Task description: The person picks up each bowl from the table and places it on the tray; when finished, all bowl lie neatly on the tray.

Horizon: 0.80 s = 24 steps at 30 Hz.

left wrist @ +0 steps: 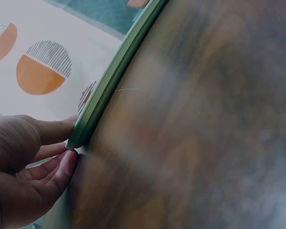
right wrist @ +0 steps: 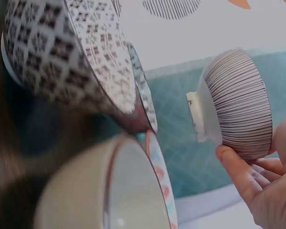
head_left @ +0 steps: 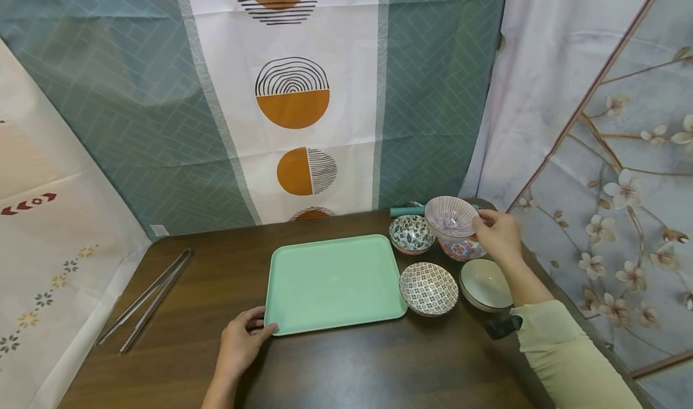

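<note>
My right hand grips the rim of a bowl with thin purple-brown stripes, held up above the other bowls. In the right wrist view the striped bowl hangs apart from them, its white foot showing. Under it in the head view is a red and blue flowered bowl, partly hidden. At the near left corner of a mint green tray, my left hand pinches the edge. The left wrist view shows the thumb and fingers on either side of the tray's rim.
A floral bowl, a brown-patterned bowl and a cream bowl stand right of the tray. Behind them lies a teal-handled utensil. Metal tongs lie at the left of the wooden table. Curtains hang behind and beside it.
</note>
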Tool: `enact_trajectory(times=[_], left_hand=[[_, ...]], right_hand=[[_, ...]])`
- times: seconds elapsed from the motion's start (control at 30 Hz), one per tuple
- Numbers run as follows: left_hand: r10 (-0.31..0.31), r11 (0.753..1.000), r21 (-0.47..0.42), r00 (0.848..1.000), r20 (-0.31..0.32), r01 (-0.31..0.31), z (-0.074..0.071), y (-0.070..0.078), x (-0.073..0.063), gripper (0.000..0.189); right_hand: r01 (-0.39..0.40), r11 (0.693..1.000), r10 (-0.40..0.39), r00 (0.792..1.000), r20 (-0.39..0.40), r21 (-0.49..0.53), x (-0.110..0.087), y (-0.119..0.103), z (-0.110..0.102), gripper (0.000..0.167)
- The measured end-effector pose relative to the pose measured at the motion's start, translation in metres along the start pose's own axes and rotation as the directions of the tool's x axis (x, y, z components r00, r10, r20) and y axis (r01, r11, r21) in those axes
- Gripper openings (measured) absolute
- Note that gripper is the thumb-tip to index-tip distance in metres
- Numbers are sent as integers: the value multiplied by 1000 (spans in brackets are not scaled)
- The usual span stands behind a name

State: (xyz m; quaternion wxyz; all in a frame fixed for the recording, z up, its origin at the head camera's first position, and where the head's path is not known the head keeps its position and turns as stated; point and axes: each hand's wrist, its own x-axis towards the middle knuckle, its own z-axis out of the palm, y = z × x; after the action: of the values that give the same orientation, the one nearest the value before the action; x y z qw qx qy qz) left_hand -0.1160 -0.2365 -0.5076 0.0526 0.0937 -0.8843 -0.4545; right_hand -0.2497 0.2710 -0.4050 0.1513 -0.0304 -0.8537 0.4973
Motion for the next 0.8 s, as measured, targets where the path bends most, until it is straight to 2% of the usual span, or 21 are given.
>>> enact_trajectory(times=[0.2, 0.4, 0.5, 0.63, 0.8], left_hand=[[-12, 1000, -5, 1000, 8, 12, 0, 0, 1, 46], [-19, 1000, -15, 1000, 14, 19, -1, 0, 0, 47], [-19, 1000, -16, 1000, 13, 19, -1, -1, 0, 47], [-23, 1000, -19, 1000, 21, 23, -1, -1, 0, 47], [-14, 1000, -21, 1000, 15, 14, -1, -2, -1, 46]], right_hand=[[39, 998, -37, 999, 28, -52, 2, -6, 22, 35], [91, 985, -90, 996, 13, -144, 4, -15, 44, 30], [93, 989, -89, 995, 39, -118, 2, -19, 55, 31], [76, 997, -73, 993, 98, -28, -1, -22, 71, 31], [91, 995, -86, 988, 129, -29, -7, -30, 95, 30]])
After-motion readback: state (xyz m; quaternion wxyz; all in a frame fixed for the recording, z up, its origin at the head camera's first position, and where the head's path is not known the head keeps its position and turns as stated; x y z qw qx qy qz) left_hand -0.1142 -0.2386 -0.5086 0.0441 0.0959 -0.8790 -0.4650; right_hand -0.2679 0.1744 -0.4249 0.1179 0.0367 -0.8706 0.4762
